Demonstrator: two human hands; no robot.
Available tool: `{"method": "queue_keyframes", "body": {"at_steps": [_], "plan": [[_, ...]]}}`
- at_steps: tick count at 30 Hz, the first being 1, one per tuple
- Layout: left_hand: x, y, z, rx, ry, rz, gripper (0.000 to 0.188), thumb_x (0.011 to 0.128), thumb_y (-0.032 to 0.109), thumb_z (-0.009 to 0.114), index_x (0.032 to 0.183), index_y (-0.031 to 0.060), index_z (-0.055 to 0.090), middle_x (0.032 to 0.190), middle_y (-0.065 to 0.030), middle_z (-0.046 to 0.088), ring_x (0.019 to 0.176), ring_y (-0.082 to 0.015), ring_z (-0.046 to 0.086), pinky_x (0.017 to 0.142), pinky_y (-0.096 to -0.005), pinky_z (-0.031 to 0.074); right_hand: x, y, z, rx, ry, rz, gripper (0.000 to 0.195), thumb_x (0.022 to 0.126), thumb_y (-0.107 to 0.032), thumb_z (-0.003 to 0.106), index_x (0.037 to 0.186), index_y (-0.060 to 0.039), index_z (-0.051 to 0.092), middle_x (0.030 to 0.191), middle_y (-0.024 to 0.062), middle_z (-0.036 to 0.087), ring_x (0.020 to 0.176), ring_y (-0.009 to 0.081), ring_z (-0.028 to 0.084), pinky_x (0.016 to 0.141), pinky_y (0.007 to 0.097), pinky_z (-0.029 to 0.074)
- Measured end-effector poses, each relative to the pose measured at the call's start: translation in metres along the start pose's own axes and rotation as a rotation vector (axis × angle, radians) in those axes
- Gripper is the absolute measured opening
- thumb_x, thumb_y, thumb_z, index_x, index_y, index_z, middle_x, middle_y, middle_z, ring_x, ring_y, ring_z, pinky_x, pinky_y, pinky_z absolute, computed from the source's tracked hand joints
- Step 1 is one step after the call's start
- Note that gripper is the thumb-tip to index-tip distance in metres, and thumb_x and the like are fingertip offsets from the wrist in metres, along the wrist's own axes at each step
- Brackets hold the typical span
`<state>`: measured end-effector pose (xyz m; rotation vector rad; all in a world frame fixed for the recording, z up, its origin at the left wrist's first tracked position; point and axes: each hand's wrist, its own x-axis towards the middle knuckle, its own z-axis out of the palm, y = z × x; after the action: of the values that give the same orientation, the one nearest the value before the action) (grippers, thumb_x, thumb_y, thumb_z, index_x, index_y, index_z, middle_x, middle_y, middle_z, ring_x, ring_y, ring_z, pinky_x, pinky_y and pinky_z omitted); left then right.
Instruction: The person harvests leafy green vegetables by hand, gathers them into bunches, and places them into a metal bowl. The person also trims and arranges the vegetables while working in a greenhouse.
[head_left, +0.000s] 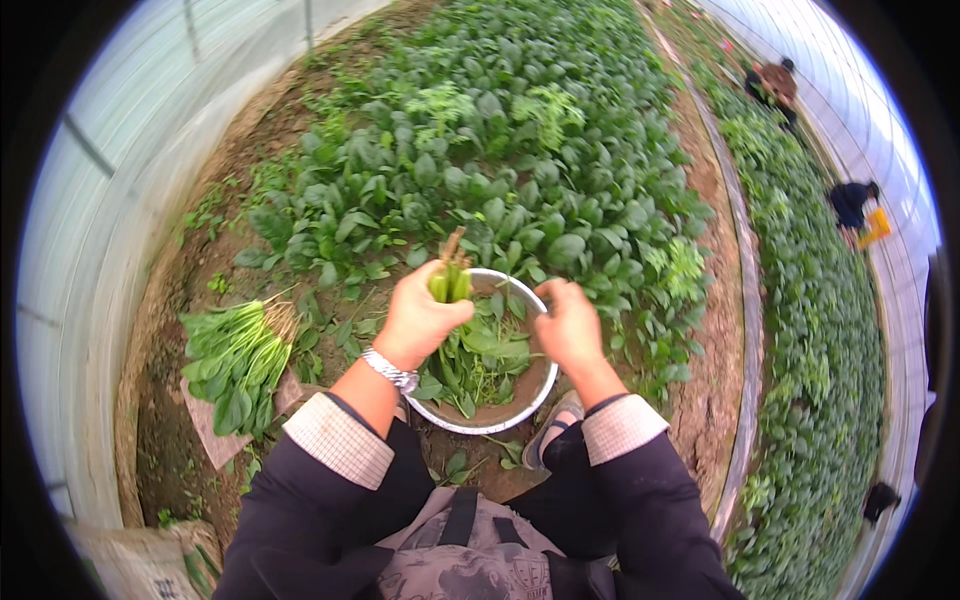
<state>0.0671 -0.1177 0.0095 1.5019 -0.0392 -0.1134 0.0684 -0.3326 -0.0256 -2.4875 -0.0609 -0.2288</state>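
My left hand is closed around a bunch of spinach, its roots pointing up and away from me and its leaves hanging over a round metal basin. Loose leaves and thin stems lie inside the basin. Over the basin's right rim is my right hand, fingers curled and somewhat blurred; whether it holds anything I cannot tell. On the ground to the left, a pile of pulled spinach rests partly on a flat brownish sheet, roots towards the right.
Growing spinach fills the bed ahead. Plastic greenhouse film rises on the left. A pale strip separates the right-hand bed, where several people work, one person beside a yellow container. A sack lies lower left.
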Motion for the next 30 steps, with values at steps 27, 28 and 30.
{"method": "queue_keyframes", "body": {"at_steps": [27,28,30], "plan": [[0.049,-0.005,-0.015,0.284,-0.017,0.070,0.025,0.083,0.008,0.067,0.106,0.0059,0.059,0.119,-0.0100,0.058,0.116,-0.0242,0.050,0.101,-0.0365,0.037,-0.211,0.130,0.178,-0.133,-1.973,-0.010,0.042,0.082,-0.039,0.059,0.103,-0.0037,0.067,0.097,0.0146,0.069,0.083,0.0304,0.065,0.072,0.0440,0.050],[0.043,-0.002,-0.011,0.120,0.024,0.044,0.024,0.086,0.007,0.064,0.109,0.0045,0.057,0.115,-0.0093,0.059,0.110,-0.0203,0.053,0.097,-0.0332,0.039,-0.199,0.132,0.174,-0.167,-1.963,-0.044,0.042,0.082,-0.039,0.059,0.103,-0.0038,0.067,0.097,0.0145,0.069,0.083,0.0304,0.065,0.072,0.0438,0.050],[0.035,0.005,-0.005,-0.066,0.077,0.050,0.023,0.091,0.007,0.059,0.113,0.0021,0.053,0.108,-0.0079,0.062,0.100,-0.0138,0.057,0.090,-0.0280,0.043,-0.178,0.130,0.170,-0.224,-1.959,-0.127,0.042,0.082,-0.040,0.059,0.104,-0.0041,0.066,0.096,0.0143,0.069,0.082,0.0302,0.065,0.071,0.0436,0.050]]}}
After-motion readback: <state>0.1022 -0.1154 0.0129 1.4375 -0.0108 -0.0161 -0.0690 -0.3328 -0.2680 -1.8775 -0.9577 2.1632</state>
